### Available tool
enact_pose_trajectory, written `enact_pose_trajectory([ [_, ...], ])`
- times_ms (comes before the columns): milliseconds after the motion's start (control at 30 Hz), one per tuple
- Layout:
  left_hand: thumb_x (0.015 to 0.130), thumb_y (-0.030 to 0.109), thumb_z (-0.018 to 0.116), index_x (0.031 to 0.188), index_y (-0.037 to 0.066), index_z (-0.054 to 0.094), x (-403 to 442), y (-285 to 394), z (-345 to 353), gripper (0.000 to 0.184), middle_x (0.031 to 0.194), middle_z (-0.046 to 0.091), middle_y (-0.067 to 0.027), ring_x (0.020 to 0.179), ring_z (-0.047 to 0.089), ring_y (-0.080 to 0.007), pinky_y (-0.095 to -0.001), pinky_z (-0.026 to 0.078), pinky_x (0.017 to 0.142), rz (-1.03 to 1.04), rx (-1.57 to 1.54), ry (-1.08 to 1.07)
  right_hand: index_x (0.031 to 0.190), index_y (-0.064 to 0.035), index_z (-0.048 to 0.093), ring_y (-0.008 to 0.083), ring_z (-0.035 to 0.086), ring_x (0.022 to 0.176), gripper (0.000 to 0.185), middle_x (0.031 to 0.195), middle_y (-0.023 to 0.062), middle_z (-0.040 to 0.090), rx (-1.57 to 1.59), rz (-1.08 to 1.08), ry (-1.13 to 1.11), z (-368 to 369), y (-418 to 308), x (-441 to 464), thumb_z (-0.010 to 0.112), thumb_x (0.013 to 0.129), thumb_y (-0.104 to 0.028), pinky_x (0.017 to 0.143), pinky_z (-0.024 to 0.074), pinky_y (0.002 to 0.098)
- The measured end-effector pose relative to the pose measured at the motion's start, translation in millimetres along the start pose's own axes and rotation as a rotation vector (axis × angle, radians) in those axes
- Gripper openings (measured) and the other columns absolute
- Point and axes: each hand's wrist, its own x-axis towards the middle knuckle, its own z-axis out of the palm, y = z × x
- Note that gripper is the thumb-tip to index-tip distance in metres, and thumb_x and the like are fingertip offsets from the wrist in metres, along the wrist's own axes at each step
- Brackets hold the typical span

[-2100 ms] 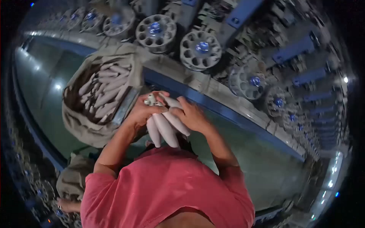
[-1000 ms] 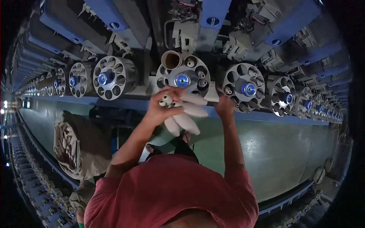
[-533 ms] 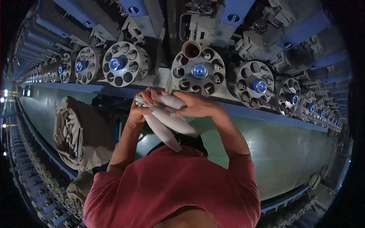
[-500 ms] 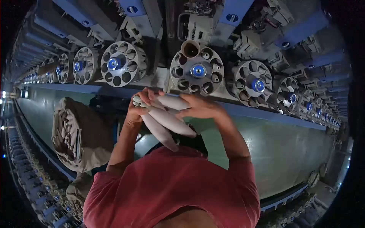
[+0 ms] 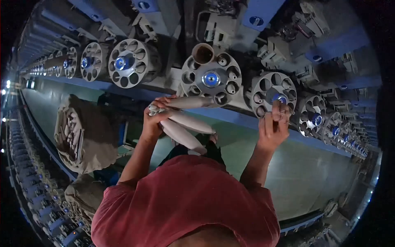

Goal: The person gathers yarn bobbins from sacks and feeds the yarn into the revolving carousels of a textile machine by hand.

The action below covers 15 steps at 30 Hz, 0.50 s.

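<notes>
My left hand (image 5: 155,117) is closed round the narrow ends of several pale yarn bobbins (image 5: 191,122), which fan out to the right and down towards my body. The uppermost one reaches just below the middle round magazine (image 5: 211,79). My right hand (image 5: 275,125) is raised in front of the magazine to the right (image 5: 257,99), its fingertips close to the blue hub. Its fingers are bent together, and anything between them is too small to make out. Both magazines have rings of round pockets, some with bobbins inside.
More magazines (image 5: 128,64) line the machine rail to both sides, under blue machine housings (image 5: 257,18). At the left stands a cloth sack (image 5: 96,140) with many bobbins in it. A brown tube (image 5: 203,53) sits in the middle magazine's top pocket. Green floor (image 5: 312,164) runs below the rail.
My right hand has left the bobbins and moved right to the neighbouring magazine. The bobbins in my left hand are now spread further apart.
</notes>
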Motion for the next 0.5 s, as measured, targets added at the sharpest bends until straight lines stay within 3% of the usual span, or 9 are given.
enact_pose_trajectory([
  [33, 0.059, 0.0, 0.066, 0.079, 0.003, 0.057, 0.8, -7.4, 10.1, 0.022, 0.1, 0.056, -0.0121, 0.118, 0.049, -0.0372, -0.0499, 0.038, 0.1, -0.002, -0.023, 0.07, 0.096, -0.0069, 0.057, 0.0112, 0.047, 0.053, 0.013, 0.092, 0.0087, 0.055, 0.098, 0.185, -0.087, -10.1, -13.2, -4.7, 0.051, 0.094, -0.019, 0.049, 0.0416, 0.0251],
  [100, 0.06, -0.001, 0.066, 0.079, 0.002, 0.057, -0.7, -26.9, 28.3, 0.022, 0.101, 0.057, -0.0122, 0.118, 0.049, -0.036, -0.0483, 0.036, 0.101, -0.042, -0.121, 0.179, 0.093, -0.0051, 0.058, 0.0083, 0.043, 0.05, 0.017, 0.081, 0.009, 0.055, -0.212, 0.274, -0.009, -37.4, -9.8, -12.0, 0.046, 0.096, -0.018, 0.045, 0.0373, 0.0218],
  [167, 0.062, -0.003, 0.066, 0.079, 0.001, 0.057, -0.2, -46.3, 32.0, 0.02, 0.102, 0.057, -0.0118, 0.119, 0.049, -0.034, -0.0456, 0.035, 0.102, 0.083, 0.2, 0.097, 0.09, -0.0011, 0.057, 0.0066, 0.042, 0.052, 0.022, 0.076, 0.0089, 0.055, -1.101, 0.347, 0.376, -76.5, 17.5, -23.2, 0.045, 0.098, -0.018, 0.045, 0.0355, 0.0214],
  [233, 0.062, -0.004, 0.065, 0.081, 0.001, 0.058, -3.2, -58.5, 40.1, 0.02, 0.103, 0.057, -0.0107, 0.119, 0.049, -0.0325, -0.0434, 0.036, 0.101, 0.11, 0.318, 0.09, 0.09, 0.0, 0.057, 0.0065, 0.04, 0.052, 0.02, 0.077, 0.0059, 0.057, -1.034, 0.286, 0.331, -77.4, 20.8, -0.5, 0.049, 0.096, -0.018, 0.045, 0.0336, 0.0212],
  [300, 0.062, -0.005, 0.065, 0.081, 0.0, 0.059, -10.4, -60.9, 54.0, 0.02, 0.103, 0.057, -0.0103, 0.119, 0.049, -0.0324, -0.0428, 0.036, 0.1, 0.105, 0.327, 0.186, 0.089, -0.0027, 0.058, 0.007, 0.04, 0.052, 0.017, 0.071, 0.0009, 0.054, -0.778, -0.076, 0.417, -45.2, 5.9, 37.2, 0.052, 0.095, -0.018, 0.045, 0.0328, 0.0212],
  [333, 0.064, -0.004, 0.062, 0.082, 0.001, 0.058, -13.4, -61.1, 55.7, 0.019, 0.104, 0.056, -0.0105, 0.12, 0.048, -0.0333, -0.045, 0.035, 0.101, 0.103, 0.192, 0.232, 0.089, -0.0027, 0.058, 0.007, 0.04, 0.052, 0.017, 0.071, 0.0009, 0.054, -0.773, -0.065, 0.41, -45.8, -7.7, 51.6, 0.052, 0.095, -0.018, 0.045, 0.0328, 0.0212],
  [400, 0.065, -0.002, 0.061, 0.082, 0.002, 0.057, -22.4, -53.9, 52.6, 0.018, 0.104, 0.055, -0.0104, 0.121, 0.048, -0.0339, -0.0465, 0.035, 0.102, 0.077, 0.037, 0.294, 0.09, -0.0067, 0.059, 0.0067, 0.038, 0.049, 0.015, 0.064, -0.002, 0.049, 0.139, 0.109, 0.015, -56.6, -40.0, 77.1, 0.054, 0.093, -0.021, 0.041, 0.0303, 0.0218],
  [433, 0.066, 0.0, 0.06, 0.083, 0.002, 0.056, -24.5, -49.3, 48.5, 0.017, 0.105, 0.054, -0.0103, 0.121, 0.047, -0.0345, -0.048, 0.034, 0.104, 0.044, -0.129, 0.342, 0.09, -0.0067, 0.059, 0.0067, 0.038, 0.049, 0.015, 0.064, -0.002, 0.049, 0.144, 0.094, 0.001, -56.9, -38.0, 78.4, 0.054, 0.093, -0.021, 0.041, 0.0303, 0.0218],
  [500, 0.068, 0.006, 0.061, 0.084, 0.004, 0.055, -26.4, -43.5, 39.4, 0.017, 0.105, 0.053, -0.0092, 0.122, 0.045, -0.0363, -0.0512, 0.033, 0.105, 0.059, -0.13, 0.298, 0.092, -0.0074, 0.06, 0.007, 0.036, 0.045, 0.016, 0.061, -0.0026, 0.046, -0.348, 0.232, 0.177, -69.0, -22.1, 69.8, 0.057, 0.091, -0.023, 0.038, 0.0275, 0.0225],
])
